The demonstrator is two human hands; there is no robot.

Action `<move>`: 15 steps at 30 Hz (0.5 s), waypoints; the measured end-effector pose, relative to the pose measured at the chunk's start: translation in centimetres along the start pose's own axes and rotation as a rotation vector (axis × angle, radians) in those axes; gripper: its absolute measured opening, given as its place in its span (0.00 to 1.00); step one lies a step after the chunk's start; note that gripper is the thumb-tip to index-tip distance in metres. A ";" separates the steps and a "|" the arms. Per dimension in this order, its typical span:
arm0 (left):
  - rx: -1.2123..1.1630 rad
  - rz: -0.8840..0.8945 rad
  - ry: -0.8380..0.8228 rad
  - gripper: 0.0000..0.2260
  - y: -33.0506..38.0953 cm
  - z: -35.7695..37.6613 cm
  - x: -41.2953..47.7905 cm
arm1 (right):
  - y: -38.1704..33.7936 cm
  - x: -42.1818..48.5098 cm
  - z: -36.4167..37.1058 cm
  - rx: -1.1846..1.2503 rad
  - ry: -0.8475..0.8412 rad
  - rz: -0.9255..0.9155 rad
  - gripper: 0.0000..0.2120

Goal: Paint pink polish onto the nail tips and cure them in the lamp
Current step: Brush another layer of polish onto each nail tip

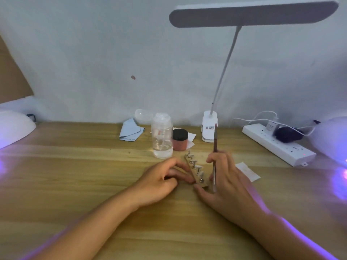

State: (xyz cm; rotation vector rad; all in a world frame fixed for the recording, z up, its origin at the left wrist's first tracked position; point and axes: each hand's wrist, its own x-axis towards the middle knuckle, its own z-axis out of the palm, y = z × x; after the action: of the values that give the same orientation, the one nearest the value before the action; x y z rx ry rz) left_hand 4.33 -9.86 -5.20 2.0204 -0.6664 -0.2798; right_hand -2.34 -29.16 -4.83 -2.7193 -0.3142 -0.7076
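At the far left we see a white curing lamp (15,126) glowing violet on the table (75,175). Near the middle, the left hand (159,182) holds with curled fingers the left edge of the wooden strip (190,168) carrying the nail tips (199,168), with the pink polish jar (180,140) just beyond. Right of the strip, the right hand (225,177) pinches the brush (215,145) upright.

matt wood-grain table (75,175), clear plastic bottle (161,136)
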 end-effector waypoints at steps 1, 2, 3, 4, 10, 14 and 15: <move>-0.016 -0.008 0.033 0.19 0.1 -0.1 0.1 | 0.2 0.1 0.0 0.005 0.014 0.004 0.24; -0.038 -0.023 0.093 0.16 0.1 -0.4 0.3 | 0.4 0.3 0.0 0.009 0.026 0.016 0.22; -0.056 -0.041 0.178 0.12 0.1 -0.8 0.6 | 0.7 0.5 -0.1 0.013 0.033 0.035 0.21; -0.067 -0.062 0.278 0.09 0.0 -1.3 0.8 | 1.0 0.6 -0.1 0.021 0.038 0.064 0.21; 0.044 -0.211 0.628 0.08 -2.1 -3.3 1.1 | 2.1 0.4 0.8 0.086 0.035 0.183 0.19; 0.086 -0.216 0.634 0.16 -2.6 -3.5 1.6 | 2.3 1.1 0.7 0.090 0.016 0.167 0.18; 0.095 -0.205 0.645 0.18 -2.6 -3.5 1.7 | 2.4 1.2 0.7 0.093 0.024 0.155 0.18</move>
State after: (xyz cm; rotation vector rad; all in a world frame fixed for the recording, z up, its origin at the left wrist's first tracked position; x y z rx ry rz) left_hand 8.21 -7.22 -5.47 2.1054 -0.0680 0.2881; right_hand -0.32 -30.94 -5.34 -2.6114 -0.1254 -0.6651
